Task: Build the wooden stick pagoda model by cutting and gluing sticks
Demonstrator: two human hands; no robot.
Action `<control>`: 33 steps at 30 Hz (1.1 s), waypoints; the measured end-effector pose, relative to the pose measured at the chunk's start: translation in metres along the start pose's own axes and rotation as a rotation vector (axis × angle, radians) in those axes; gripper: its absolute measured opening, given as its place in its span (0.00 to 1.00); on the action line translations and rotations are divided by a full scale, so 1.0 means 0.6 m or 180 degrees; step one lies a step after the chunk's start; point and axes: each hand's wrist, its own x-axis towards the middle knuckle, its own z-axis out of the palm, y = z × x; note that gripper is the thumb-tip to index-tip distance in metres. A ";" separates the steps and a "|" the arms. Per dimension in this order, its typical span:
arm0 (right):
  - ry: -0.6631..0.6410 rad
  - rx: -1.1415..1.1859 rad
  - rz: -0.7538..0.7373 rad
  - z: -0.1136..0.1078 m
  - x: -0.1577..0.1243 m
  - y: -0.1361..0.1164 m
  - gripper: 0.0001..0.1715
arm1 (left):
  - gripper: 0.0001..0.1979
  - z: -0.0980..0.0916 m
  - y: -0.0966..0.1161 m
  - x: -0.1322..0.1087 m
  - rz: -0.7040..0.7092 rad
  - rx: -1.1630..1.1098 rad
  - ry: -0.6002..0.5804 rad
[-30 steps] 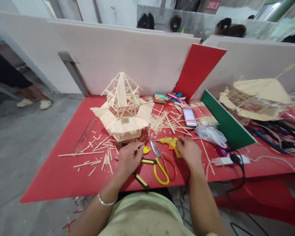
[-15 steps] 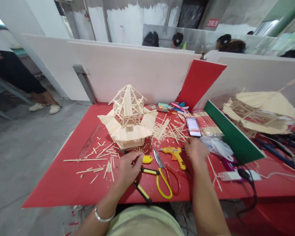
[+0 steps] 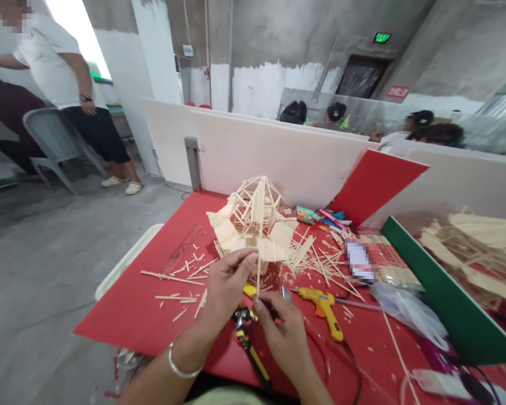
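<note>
Between the two hands, near the middle of the tabletop (image 3: 126, 315), a slender wooden stick (image 3: 258, 274) was held roughly upright in the view. The left hand (image 3: 227, 287) had its grip closed on the upper end, between thumb and fingers; the right hand (image 3: 280, 323) had its grip pinched about the lower end. Whether one stick or two laid together was held could not be told. The step in hand was judged to be the sizing or aligning of a single piece. The next move appeared to call for a light, steady pinch, since so thin a piece would probably snap under bending, and for one hand to be freed if a tool were needed.

Just beyond the hands stood the stick model (image 3: 257, 214), with slatted lower panels and an open, pointed frame above; contact between it and the held piece could not be judged. Beneath the hands lay a yellow-and-black tool (image 3: 253, 354), partly hidden. To the right lay the yellow glue gun (image 3: 322, 301), untouched, its nozzle toward the model. Loose sticks (image 3: 312, 256) were heaped beyond it, and shorter offcuts (image 3: 172, 277) were scattered to the left. Farther out, a green board (image 3: 442, 292) bordered the right side, and a white partition (image 3: 278, 152) rose behind.
</note>
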 end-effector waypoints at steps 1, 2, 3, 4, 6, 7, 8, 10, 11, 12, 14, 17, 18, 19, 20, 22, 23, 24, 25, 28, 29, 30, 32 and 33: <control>-0.0060 0.0036 0.0016 0.010 0.004 0.004 0.14 | 0.13 -0.007 0.000 0.009 0.0009 0.0051 0.0089; -0.0099 0.0075 0.0044 0.018 0.008 0.006 0.14 | 0.13 -0.013 0.000 0.018 0.0034 0.0138 0.0133; -0.0114 0.0116 0.0088 0.024 0.012 0.008 0.14 | 0.13 -0.018 0.002 0.028 0.0074 0.0251 0.0138; -0.0118 0.0156 0.0135 0.029 0.017 0.008 0.14 | 0.13 -0.023 0.004 0.038 0.0132 0.0367 0.0119; -0.0098 0.0211 0.0229 0.037 0.027 0.009 0.16 | 0.14 -0.029 0.010 0.059 0.0266 0.0538 0.0103; -0.0072 0.0221 0.0263 0.039 0.032 0.009 0.16 | 0.14 -0.031 0.013 0.070 0.0310 0.0567 0.0107; -0.0039 0.0218 0.0280 0.041 0.036 0.010 0.16 | 0.14 -0.033 0.016 0.079 0.0320 0.0566 0.0110; 0.0013 0.0193 0.0281 0.043 0.042 0.012 0.17 | 0.15 -0.036 0.021 0.094 0.0256 0.0520 0.0108; 0.0029 0.0172 0.0279 0.044 0.044 0.013 0.17 | 0.15 -0.038 0.024 0.099 0.0208 0.0495 0.0092; 0.0027 0.0144 0.0276 0.044 0.045 0.014 0.17 | 0.15 -0.040 0.026 0.101 0.0167 0.0471 0.0070; -0.0030 0.0074 0.0231 0.047 0.044 0.015 0.16 | 0.14 -0.045 0.034 0.099 0.0115 0.0436 -0.0010; -0.0274 -0.0060 -0.0081 0.058 0.035 0.021 0.14 | 0.14 -0.056 0.046 0.078 0.0072 0.0384 -0.0136; -0.0369 -0.0142 -0.0225 0.062 0.029 0.027 0.13 | 0.13 -0.062 0.047 0.068 0.0073 0.0369 -0.0120; -0.0468 -0.0256 -0.0354 0.066 0.023 0.035 0.13 | 0.13 -0.069 0.046 0.057 0.0085 0.0363 -0.0048; -0.0556 -0.0398 -0.0458 0.069 0.016 0.045 0.13 | 0.13 -0.079 0.042 0.047 0.0102 0.0381 0.0076; -0.0666 -0.0736 -0.0561 0.067 -0.002 0.069 0.13 | 0.14 -0.106 0.023 0.028 0.0108 0.0544 0.0391; -0.0683 -0.0922 -0.0566 0.063 -0.011 0.082 0.14 | 0.16 -0.123 0.008 0.021 0.0088 0.0700 0.0546; -0.0668 -0.1125 -0.0540 0.057 -0.020 0.094 0.14 | 0.17 -0.142 -0.010 0.015 0.0037 0.0910 0.0656; -0.0636 -0.1351 -0.0486 0.049 -0.027 0.105 0.14 | 0.18 -0.162 -0.031 0.010 -0.0011 0.1162 0.0808; -0.0501 -0.2179 -0.0218 0.030 -0.033 0.123 0.15 | 0.15 -0.215 -0.098 0.000 -0.0033 0.1968 0.1101; -0.0482 -0.2450 -0.0130 0.027 -0.030 0.125 0.15 | 0.13 -0.227 -0.117 -0.002 -0.0019 0.2173 0.1106; -0.0487 -0.2675 -0.0067 0.029 -0.026 0.124 0.15 | 0.11 -0.236 -0.133 -0.003 0.0001 0.2379 0.0993; -0.0572 -0.2921 -0.0043 0.040 -0.015 0.120 0.15 | 0.10 -0.244 -0.154 -0.004 0.0104 0.2776 0.0560; -0.0635 -0.2949 -0.0064 0.048 -0.010 0.118 0.15 | 0.11 -0.244 -0.160 -0.003 0.0160 0.2952 0.0303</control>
